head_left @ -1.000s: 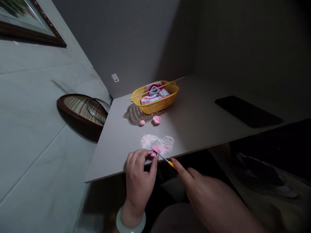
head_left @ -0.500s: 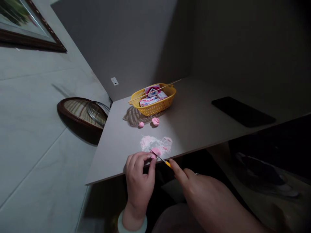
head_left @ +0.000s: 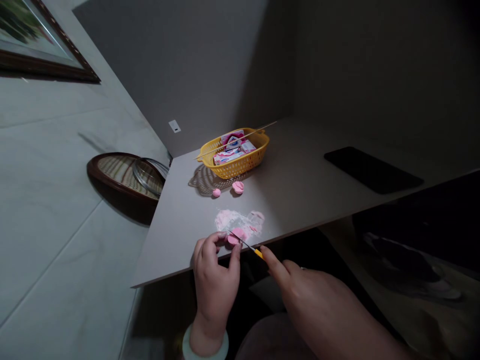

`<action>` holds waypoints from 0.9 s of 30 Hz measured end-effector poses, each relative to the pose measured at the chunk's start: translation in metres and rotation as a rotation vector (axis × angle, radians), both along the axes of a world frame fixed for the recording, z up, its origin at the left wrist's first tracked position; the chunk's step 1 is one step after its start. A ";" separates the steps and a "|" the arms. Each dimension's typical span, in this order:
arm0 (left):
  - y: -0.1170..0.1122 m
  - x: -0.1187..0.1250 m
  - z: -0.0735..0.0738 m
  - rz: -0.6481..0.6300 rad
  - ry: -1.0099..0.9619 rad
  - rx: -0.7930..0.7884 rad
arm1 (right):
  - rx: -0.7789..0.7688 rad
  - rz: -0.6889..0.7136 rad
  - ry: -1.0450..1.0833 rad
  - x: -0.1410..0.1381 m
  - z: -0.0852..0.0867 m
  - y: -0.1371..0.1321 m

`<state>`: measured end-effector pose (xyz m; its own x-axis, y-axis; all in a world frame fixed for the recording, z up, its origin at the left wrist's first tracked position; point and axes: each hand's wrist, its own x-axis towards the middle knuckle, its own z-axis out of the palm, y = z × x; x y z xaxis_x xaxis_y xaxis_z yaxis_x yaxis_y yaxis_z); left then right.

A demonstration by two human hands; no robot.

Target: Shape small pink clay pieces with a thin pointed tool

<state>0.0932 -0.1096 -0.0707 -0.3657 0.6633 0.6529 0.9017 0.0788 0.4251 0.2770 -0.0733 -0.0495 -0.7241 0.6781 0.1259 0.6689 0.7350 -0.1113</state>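
Near the table's front edge, my left hand (head_left: 215, 280) is closed round a small rounded pink piece (head_left: 234, 236), thumb on one side and fingers on the other. It looks like soap, though I cannot be sure. My right hand (head_left: 296, 285) grips a thin-bladed knife (head_left: 258, 253) by its yellow handle. The blade lies across the top of the pink piece. Just beyond, pale pink shavings and powder (head_left: 227, 220) are spread on the tabletop. Farther back lie a small pink ball (head_left: 216, 192) and a bigger pink lump (head_left: 238, 187) with grooves in it.
Behind the lumps stands a yellow plastic basket (head_left: 230, 171) with pink-and-white packages and a thin stick across its rim. A dark flat slab (head_left: 373, 170) lies on the grey table (head_left: 172, 240) at right. Past the left edge is a brown-rimmed stool (head_left: 123, 192) holding a glass lid.
My left fingers have loosened a little and more of the pink piece's rounded face shows. The knife stays laid over it, almost unmoved. The whole view has shifted slightly.
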 end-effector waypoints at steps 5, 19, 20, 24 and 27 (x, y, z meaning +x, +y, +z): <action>0.005 0.006 0.002 0.050 -0.082 0.024 | -0.224 0.002 0.160 0.004 -0.009 0.010; 0.018 0.019 0.009 -0.013 -0.398 0.152 | -0.766 0.085 0.714 0.007 -0.008 0.024; 0.018 0.019 0.008 -0.026 -0.410 0.159 | -0.769 0.080 0.725 0.006 -0.008 0.024; 0.017 0.018 0.006 -0.083 -0.439 0.230 | -0.748 0.084 0.741 0.005 -0.013 0.023; 0.016 0.016 0.003 -0.149 -0.453 0.306 | -0.687 0.094 0.711 0.005 -0.014 0.018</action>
